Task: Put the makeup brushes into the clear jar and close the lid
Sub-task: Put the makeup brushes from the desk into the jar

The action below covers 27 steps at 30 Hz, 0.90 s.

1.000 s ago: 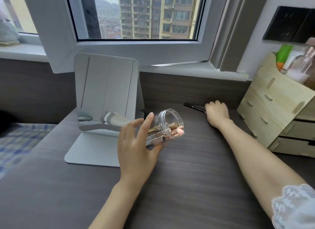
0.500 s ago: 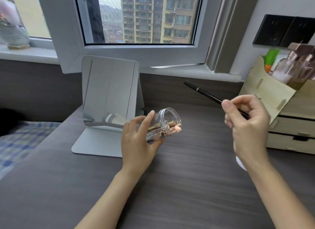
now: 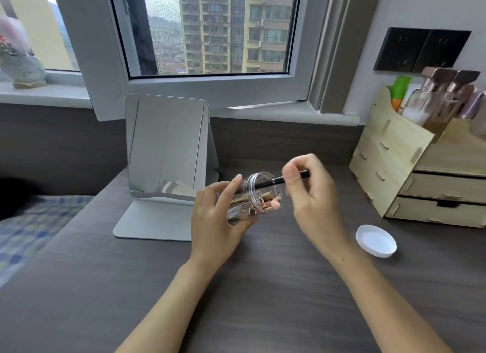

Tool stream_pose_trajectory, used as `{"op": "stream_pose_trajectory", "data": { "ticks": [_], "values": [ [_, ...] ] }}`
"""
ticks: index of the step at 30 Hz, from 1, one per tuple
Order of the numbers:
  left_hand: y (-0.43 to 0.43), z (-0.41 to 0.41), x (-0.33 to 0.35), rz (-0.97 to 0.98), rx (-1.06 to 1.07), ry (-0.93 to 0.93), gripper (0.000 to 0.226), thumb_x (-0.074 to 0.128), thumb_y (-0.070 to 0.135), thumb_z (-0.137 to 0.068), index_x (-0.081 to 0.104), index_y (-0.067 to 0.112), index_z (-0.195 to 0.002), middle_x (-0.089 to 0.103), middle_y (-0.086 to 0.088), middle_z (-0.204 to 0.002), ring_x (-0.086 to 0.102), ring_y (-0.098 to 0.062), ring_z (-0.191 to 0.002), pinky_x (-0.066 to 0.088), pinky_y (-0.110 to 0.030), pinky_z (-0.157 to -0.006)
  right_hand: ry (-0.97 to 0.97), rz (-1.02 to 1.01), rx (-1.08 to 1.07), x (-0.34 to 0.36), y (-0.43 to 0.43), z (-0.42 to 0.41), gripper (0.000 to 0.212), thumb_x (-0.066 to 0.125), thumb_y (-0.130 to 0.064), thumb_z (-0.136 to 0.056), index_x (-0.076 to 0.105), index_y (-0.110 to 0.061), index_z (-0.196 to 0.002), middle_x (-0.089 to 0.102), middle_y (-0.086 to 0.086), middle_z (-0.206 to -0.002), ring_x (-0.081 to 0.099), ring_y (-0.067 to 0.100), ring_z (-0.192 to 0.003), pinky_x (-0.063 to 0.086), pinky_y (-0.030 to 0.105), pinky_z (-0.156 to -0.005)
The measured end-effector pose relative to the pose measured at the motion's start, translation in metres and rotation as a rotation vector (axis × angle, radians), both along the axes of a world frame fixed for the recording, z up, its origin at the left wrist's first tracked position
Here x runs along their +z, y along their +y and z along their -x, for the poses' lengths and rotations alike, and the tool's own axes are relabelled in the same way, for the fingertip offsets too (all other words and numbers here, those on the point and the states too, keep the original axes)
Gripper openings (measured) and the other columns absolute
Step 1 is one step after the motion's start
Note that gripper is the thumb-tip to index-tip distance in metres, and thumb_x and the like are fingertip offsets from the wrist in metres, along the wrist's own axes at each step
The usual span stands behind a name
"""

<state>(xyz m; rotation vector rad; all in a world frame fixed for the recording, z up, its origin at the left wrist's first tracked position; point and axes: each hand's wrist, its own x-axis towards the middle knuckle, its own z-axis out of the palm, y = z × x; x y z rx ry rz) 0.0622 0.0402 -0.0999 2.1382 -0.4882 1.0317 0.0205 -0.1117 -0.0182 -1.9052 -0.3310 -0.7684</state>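
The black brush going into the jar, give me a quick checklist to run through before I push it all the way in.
1. Clear jar held firmly: ok, the left hand wraps it, tilted on its side with the mouth facing right.
2. Grip on the black brush: ok, the right hand pinches its rear end.
3. Tip lined up with the mouth: ok, the front end crosses the rim.
4. Room inside: cannot tell, gold brushes already lie along the lower wall.
5. White lid within reach: ok, it lies on the desk to the right.
6. Other brushes left out: cannot tell.

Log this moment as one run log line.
left hand holds clear jar tilted | right hand inserting black brush | lid off
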Motion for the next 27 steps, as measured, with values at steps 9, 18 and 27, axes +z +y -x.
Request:
{"op": "stream_pose_trajectory", "data": {
  "ticks": [9,18,27],
  "values": [
    [0.003,-0.003,0.000,0.015,0.006,0.017,0.081,0.088,0.026,-0.058,0.052,0.015,-0.130,0.060,-0.010,-0.109,0.055,-0.027,-0.097,0.027,-0.011,-0.090,0.016,0.167,-0.174,-0.017,0.014,-0.003,0.011,0.076,-0.027,-0.073,0.067,-0.024,-0.077,0.065,-0.011,-0.069,0.054,0.009,-0.068,0.041,0.017,-0.062],
    [0.002,0.000,0.001,-0.016,0.018,-0.003,0.079,0.088,0.025,-0.058,0.054,0.016,-0.129,0.060,-0.011,-0.107,0.053,-0.028,-0.095,0.037,-0.026,-0.080,-0.019,0.626,-0.170,-0.022,0.001,0.004,0.028,0.050,-0.027,-0.092,0.071,-0.019,-0.110,0.065,0.002,-0.113,0.054,0.025,-0.104,0.040,0.036,-0.086],
    [0.004,0.001,0.001,0.012,0.005,0.037,0.084,0.090,0.021,-0.054,0.054,0.014,-0.130,0.060,-0.012,-0.108,0.053,-0.028,-0.096,0.031,-0.020,-0.081,0.667,0.675,-0.621,-0.052,-0.122,0.022,0.070,0.063,-0.051,-0.080,0.039,-0.024,-0.140,0.052,0.007,-0.135,0.044,0.031,-0.123,0.034,0.039,-0.100]
  ]
}}
